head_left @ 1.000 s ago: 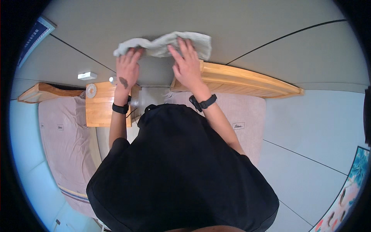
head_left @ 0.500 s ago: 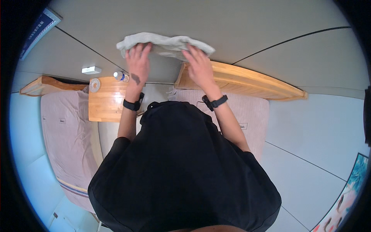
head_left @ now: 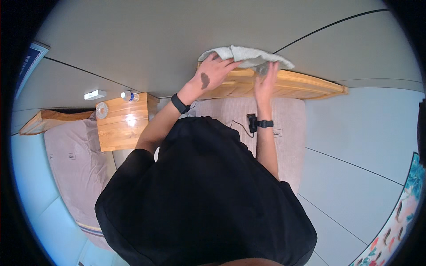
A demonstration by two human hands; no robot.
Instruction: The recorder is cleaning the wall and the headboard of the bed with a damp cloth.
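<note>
A pale grey-white cloth [head_left: 248, 55] is pressed against the beige wall just above a wooden headboard [head_left: 301, 85]. My left hand [head_left: 212, 73], with a dark mark on its back and a black wristband, lies on the cloth's left end with fingers gripping it. My right hand [head_left: 267, 80], also with a black wristband, reaches up to the cloth's lower right edge with fingers on it. Both forearms rise from my black shirt.
A bed with a beige mattress [head_left: 288, 128] lies below the headboard, with a small black device and cable [head_left: 251, 122] on it. A wooden nightstand [head_left: 122, 119] at left carries a water bottle [head_left: 128, 95] and a round dish. A second bed [head_left: 73, 155] is at far left.
Both hands and the cloth have shifted to the right along the wall, from above the nightstand to above the headboard. The view has turned with them.
</note>
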